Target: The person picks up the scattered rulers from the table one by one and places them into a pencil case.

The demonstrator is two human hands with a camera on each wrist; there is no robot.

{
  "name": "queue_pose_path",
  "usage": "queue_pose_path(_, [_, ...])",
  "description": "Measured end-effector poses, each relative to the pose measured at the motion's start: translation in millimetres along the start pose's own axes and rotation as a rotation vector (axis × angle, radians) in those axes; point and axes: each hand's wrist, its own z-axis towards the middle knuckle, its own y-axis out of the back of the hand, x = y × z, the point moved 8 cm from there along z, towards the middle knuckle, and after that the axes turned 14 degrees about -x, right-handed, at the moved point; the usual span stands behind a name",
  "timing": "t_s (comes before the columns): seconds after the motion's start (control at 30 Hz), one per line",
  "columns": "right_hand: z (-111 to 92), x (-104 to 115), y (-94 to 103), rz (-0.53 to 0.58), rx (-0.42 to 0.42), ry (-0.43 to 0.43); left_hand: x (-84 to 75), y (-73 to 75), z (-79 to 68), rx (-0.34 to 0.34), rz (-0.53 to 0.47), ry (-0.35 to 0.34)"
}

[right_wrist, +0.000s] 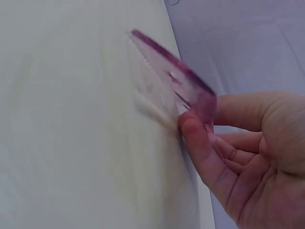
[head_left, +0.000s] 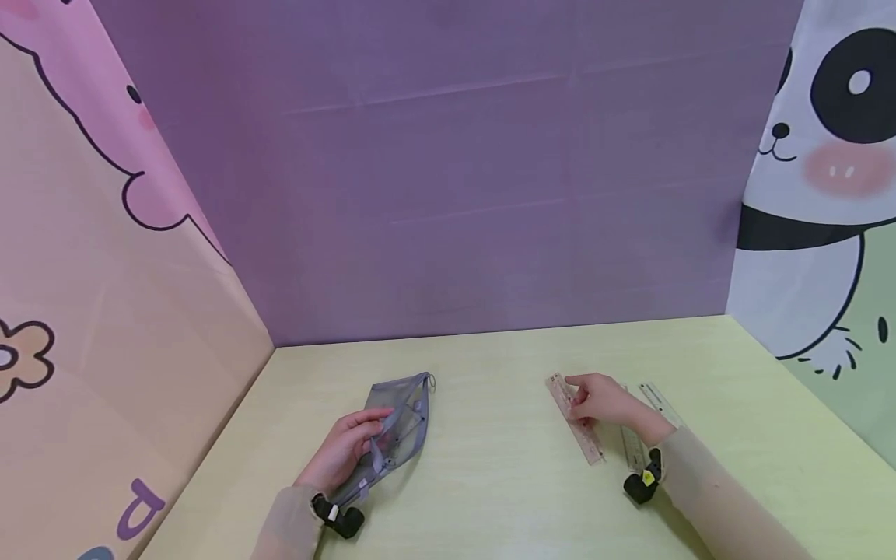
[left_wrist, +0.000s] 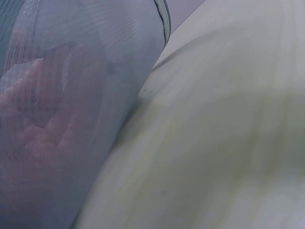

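Note:
On the left, my left hand [head_left: 350,443] grips a greyish-blue mesh zip pouch [head_left: 409,428] held up off the table. In the left wrist view the mesh pouch [left_wrist: 109,71] covers much of the frame, and the fingers show blurred through it. My right hand [head_left: 603,400] pinches a clear pink ruler [head_left: 586,439] between thumb and fingers. The pink ruler [right_wrist: 167,67] appears tilted in the right wrist view, held by the right hand [right_wrist: 238,152]. Two clear rulers lie beneath and beside the right forearm: one ruler [head_left: 632,451] nearer, another ruler [head_left: 658,400] farther right.
A pale yellow table [head_left: 490,498] lies under everything. A purple cloth wall [head_left: 490,194] stands at its back. Printed cartoon panels close the sides, a pink-and-cream left panel [head_left: 140,334] and a panda right panel [head_left: 805,288].

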Motion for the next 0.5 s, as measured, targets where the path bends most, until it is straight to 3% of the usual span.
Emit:
queue_pose_path(0.3, [1.9,-9.3,2.1,0.152,-0.032,-0.095,0.3,1.2,0.1,-0.008,0.005,0.013])
queue_pose_path(0.5, [-1.2,-14.3,6.6,0.364,-0.041,-0.18,0.2,0.0,-0.3,-0.005,0.006,0.012])
